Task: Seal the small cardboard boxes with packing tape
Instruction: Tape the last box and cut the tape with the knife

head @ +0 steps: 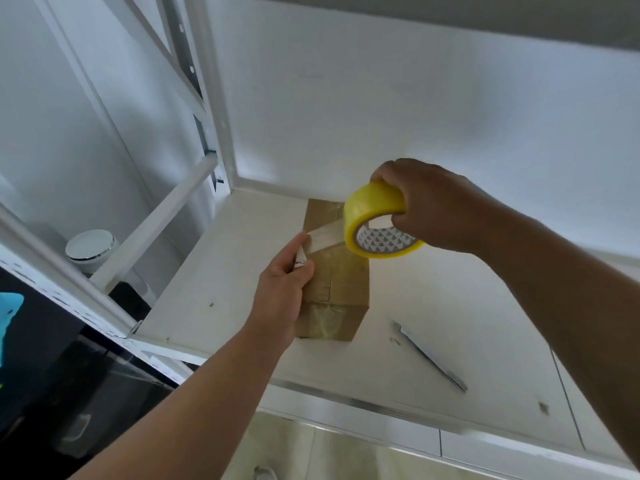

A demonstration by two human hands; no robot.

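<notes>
A small brown cardboard box (341, 289) lies on the white shelf (214, 271), with shiny tape strips across its top and near end. My right hand (429, 206) grips a yellowish roll of packing tape (375, 223) above the far part of the box. A clear strip of tape (323, 237) stretches from the roll down to the left. My left hand (282, 292) pinches the free end of that strip at the box's left edge, along with a small white paper tab.
A utility knife or blade (431, 356) lies on the shelf to the right of the box. White shelf uprights (207, 98) and a diagonal brace (156, 223) stand to the left. A round white and metal object (90, 249) sits behind the brace. A dark cabinet is at lower left.
</notes>
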